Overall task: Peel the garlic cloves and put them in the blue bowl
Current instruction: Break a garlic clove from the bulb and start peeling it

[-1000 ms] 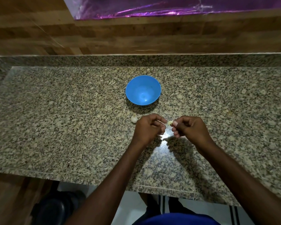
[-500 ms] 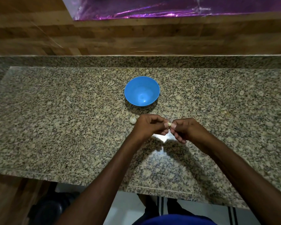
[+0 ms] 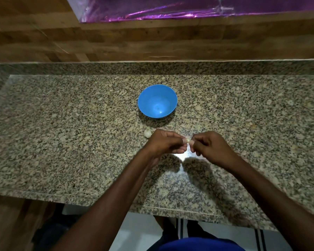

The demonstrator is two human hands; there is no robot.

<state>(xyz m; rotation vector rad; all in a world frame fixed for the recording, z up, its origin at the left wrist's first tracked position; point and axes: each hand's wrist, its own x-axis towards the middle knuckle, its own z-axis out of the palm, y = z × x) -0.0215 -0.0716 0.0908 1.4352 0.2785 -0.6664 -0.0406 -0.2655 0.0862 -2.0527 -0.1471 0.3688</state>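
A blue bowl (image 3: 157, 101) stands on the granite counter (image 3: 62, 134), and nothing shows inside it. Just in front of the bowl, my left hand (image 3: 166, 143) and my right hand (image 3: 209, 146) meet above the counter. Both pinch a small pale garlic clove (image 3: 188, 140) between their fingertips; only a sliver of it shows. Another garlic clove (image 3: 147, 132), white and unpeeled, lies on the counter just left of my left hand, close to the bowl.
A low granite backsplash (image 3: 152, 67) and a wooden wall (image 3: 152, 40) close off the back. The counter's front edge (image 3: 98, 200) runs just below my forearms. A few small scraps (image 3: 251, 125) lie on the counter to the right.
My hands have closed together around the clove; the thin strip of skin stretched between them a second ago is out of sight. The bowl and the loose clove stayed put.
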